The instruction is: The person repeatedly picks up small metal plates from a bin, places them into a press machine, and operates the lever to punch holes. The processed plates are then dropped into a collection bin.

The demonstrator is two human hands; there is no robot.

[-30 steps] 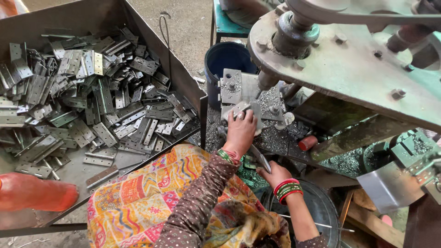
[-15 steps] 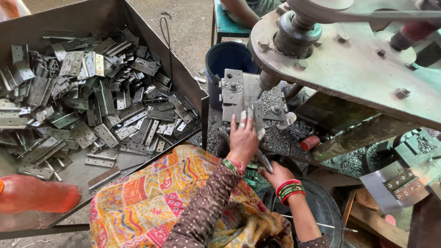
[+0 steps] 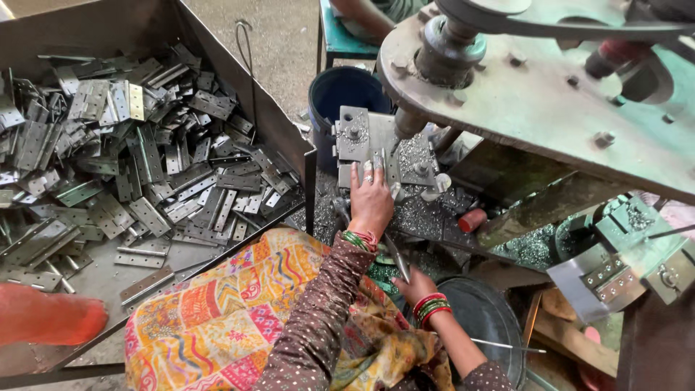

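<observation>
At frame centre, the left hand [image 3: 371, 203] lies open, fingers flat on the metal jig plate [image 3: 365, 141] under the press. Lower, the right hand [image 3: 413, 284] is closed around a thin rod [image 3: 397, 255].

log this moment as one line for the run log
left hand: flat on metal jig plate under drill spindle | right hand: gripping thin lever | bin of hinges: on the left

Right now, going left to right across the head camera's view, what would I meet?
Orange-red thing at the edge → bin of grey metal hinges → patterned orange cloth → left hand on the metal jig → small red cylinder → grey plate with holes.
</observation>
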